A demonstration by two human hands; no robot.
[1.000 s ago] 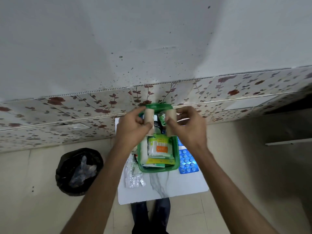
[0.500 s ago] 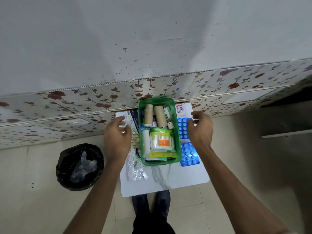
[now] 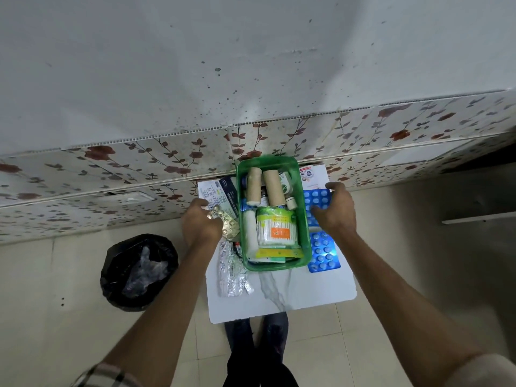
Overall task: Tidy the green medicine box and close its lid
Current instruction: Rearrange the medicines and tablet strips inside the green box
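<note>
Box [image 3: 305, 248], green, lidless, stood packed on table [image 3: 301, 297]; left hand [image 3: 201, 229] pinched gold pill strip [image 3: 227, 224], right hand [image 3: 336, 215] spread loosely on blue strips [image 3: 324, 254]; risk: overfilling blocks lid.

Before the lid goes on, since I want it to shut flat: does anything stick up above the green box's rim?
Possibly: two brown rolls lie stacked high in the green box; no lid is visible.

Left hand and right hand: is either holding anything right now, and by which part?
The left hand pinches a gold blister strip at its near-left edge. The right hand rests on the blue blister packs; a grip cannot be told.
</note>
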